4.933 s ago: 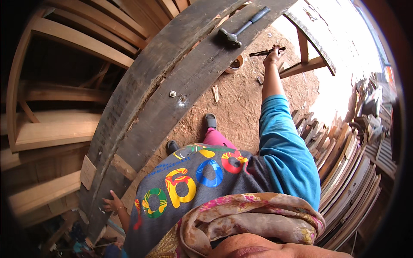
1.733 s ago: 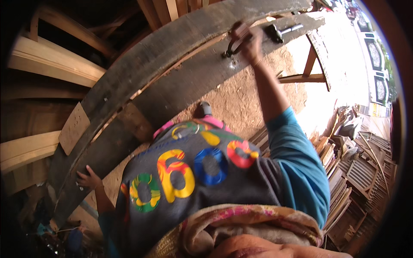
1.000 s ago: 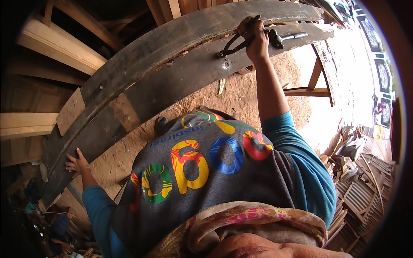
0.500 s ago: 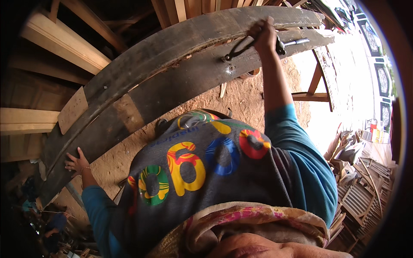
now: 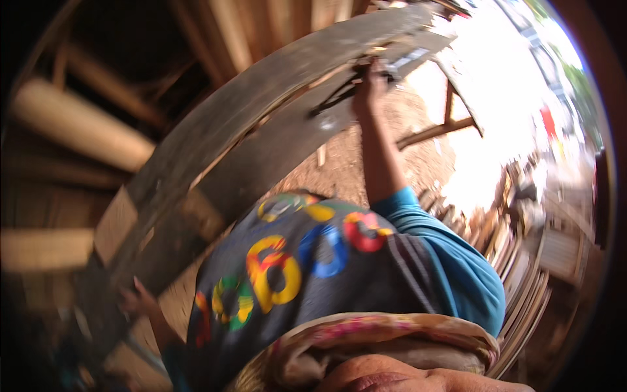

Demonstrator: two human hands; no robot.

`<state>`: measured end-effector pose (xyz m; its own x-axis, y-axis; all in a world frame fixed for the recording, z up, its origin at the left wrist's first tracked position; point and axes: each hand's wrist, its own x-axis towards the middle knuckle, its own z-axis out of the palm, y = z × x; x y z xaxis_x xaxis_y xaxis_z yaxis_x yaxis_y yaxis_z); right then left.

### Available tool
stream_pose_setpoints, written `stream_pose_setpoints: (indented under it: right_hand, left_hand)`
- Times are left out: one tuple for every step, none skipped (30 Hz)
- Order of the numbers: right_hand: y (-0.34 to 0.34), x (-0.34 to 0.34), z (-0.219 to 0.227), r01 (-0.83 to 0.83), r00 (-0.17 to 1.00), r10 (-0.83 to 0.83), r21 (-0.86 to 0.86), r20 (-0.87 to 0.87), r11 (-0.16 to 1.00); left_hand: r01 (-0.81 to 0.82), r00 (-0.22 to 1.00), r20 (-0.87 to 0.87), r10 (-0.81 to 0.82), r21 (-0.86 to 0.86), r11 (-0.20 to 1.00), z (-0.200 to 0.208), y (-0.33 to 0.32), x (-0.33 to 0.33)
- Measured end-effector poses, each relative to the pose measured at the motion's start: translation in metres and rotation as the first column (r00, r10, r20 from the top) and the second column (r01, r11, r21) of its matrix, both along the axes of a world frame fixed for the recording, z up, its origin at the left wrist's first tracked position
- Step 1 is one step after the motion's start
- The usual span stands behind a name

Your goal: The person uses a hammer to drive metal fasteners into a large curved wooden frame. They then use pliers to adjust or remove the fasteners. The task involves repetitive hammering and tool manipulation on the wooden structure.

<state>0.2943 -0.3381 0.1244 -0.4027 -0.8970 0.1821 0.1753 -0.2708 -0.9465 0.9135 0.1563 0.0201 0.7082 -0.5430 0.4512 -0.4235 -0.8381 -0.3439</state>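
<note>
My right hand is closed around a dark tool at the far end of a long, curved, dark wooden piece. Two thin black arms of the dark tool reach out to the left of my fist; blur hides its exact kind. A pale metal rod shows just right of the hand; I cannot tell whether it belongs to the same tool. At the near left end, my left hand rests open at the edge of the curved wooden piece, fingers apart and blurred.
Pale timber beams stand along the left. A wooden trestle is beyond my right arm on the brown dirt floor. Stacked wood slats lie at the right. Bright light washes out the upper right.
The whole view has shifted and blurred. My right hand, still gripping the dark tool, appears further left and lower in the picture. My left hand remains at the near end of the wood.
</note>
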Motion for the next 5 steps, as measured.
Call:
stream_pose_setpoints:
  right_hand:
    - [-0.007,0.005,-0.009,0.053,0.997,-0.060,-0.126,-0.052,0.991]
    - [0.000,0.009,0.002,0.149,0.987,-0.159,-0.189,-0.036,0.971]
    - [-0.001,0.015,0.009,0.144,0.989,-0.136,-0.193,0.052,0.971]
    - [-0.011,0.037,0.010,0.124,0.984,-0.104,-0.137,0.146,0.983]
    - [-0.019,0.035,0.011,0.100,0.973,-0.087,-0.053,0.214,0.994]
  left_hand:
    - [0.156,0.975,0.159,-0.154,-0.003,0.988,-0.009,0.030,0.027]
    - [0.122,0.993,0.017,-0.121,-0.066,0.990,0.018,-0.013,-0.024]
    - [0.054,0.996,-0.068,-0.051,0.035,0.998,0.038,-0.015,-0.033]
    - [0.207,0.975,0.096,-0.202,-0.045,0.977,0.015,0.030,-0.002]
    - [0.250,0.966,0.090,-0.243,-0.078,0.965,0.003,0.000,0.007]
